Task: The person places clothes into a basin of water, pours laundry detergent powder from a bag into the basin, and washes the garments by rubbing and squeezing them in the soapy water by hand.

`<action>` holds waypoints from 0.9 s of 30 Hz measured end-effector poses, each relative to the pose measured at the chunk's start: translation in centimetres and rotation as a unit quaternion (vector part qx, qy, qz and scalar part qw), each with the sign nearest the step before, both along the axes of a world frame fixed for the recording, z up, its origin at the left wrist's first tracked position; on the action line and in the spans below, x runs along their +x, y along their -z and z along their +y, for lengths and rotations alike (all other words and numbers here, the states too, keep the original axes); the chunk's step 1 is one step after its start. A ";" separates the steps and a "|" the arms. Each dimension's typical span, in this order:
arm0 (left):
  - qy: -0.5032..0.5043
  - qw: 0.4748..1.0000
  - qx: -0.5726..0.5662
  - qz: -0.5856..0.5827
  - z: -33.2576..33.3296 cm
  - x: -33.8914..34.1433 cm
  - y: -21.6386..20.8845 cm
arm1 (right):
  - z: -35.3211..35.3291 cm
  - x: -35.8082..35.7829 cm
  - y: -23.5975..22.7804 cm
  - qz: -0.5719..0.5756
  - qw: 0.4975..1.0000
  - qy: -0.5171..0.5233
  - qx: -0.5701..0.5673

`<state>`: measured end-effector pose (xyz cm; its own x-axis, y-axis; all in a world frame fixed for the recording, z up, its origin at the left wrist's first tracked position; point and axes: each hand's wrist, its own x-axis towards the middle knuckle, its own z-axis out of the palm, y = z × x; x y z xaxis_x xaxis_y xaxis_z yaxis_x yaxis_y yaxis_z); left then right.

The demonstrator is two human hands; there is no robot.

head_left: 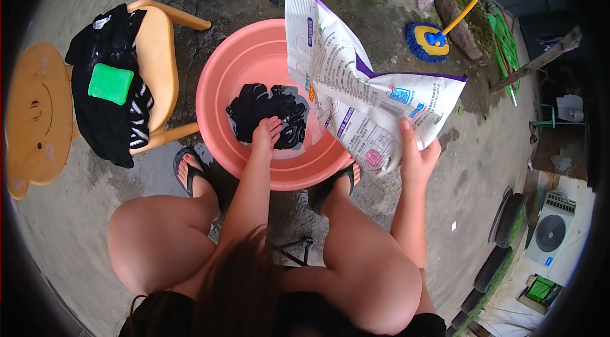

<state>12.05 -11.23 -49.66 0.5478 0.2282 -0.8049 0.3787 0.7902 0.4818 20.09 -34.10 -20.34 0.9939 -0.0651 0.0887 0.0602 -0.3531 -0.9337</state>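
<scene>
A pink plastic basin (219, 146) stands on the ground between my feet. In it, wet black clothing (267, 107) lies bunched in shallow water. My left hand (265, 133) reaches over the basin's near side, palm turned up and fingers stretched out, with nothing in it. It is just above or touching the clothing; I cannot tell which. My right hand (419, 158) grips the lower right side of a large white plastic bag with purple edges (365, 92). The bag is tilted over the right part of the basin and hides that part. Its contents are not visible.
Left of the basin is a yellow chair (159, 63) with a black garment (95, 124) and a green soap-like block (111, 84) on it. A blue-and-yellow brush (427, 42) with a long handle stands far right. Tires (508, 219) and an outdoor unit (551, 230) are farther right.
</scene>
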 end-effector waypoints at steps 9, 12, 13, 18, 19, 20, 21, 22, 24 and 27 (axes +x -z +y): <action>0.060 0.987 -0.074 -0.130 -1.4 1.8 -4.5 | -0.8 0.4 0.1 0.008 0.991 0.036 0.125; 0.076 0.948 -0.232 -0.205 -1.8 2.9 -7.1 | -1.2 0.4 0.7 0.011 0.987 0.045 0.151; 0.076 0.948 -0.232 -0.206 -1.9 3.3 -8.2 | -1.5 0.4 0.9 0.011 0.987 0.045 0.151; 0.088 0.930 -0.199 -0.298 -1.8 3.6 -10.0 | -2.0 0.4 1.4 0.033 0.978 0.073 0.194; 0.088 0.929 -0.201 -0.298 -2.0 3.9 -10.6 | -2.2 0.4 1.5 0.033 0.978 0.074 0.192; 0.107 0.923 -0.187 -0.319 -2.0 4.2 -11.2 | -2.5 0.5 1.6 0.036 0.974 0.086 0.204; 0.126 0.916 -0.174 -0.339 -2.1 4.4 -11.7 | -2.8 0.5 1.7 0.039 0.971 0.097 0.216; 0.127 0.916 -0.173 -0.338 -2.0 4.5 -11.9 | -3.0 0.5 1.9 0.040 0.970 0.097 0.217; 0.131 0.924 -0.134 -0.332 -2.0 4.6 -12.3 | -3.4 0.6 2.3 0.046 0.964 0.098 0.242; 0.125 0.930 -0.125 -0.323 -2.3 4.8 -13.1 | -3.9 0.6 2.5 0.044 0.961 0.112 0.250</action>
<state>16.89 -13.57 -36.60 0.9462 -0.1215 -0.2998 0.2610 0.8344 0.4854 20.71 -38.02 -22.83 0.9524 -0.2903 -0.0928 -0.0519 0.1456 -0.9880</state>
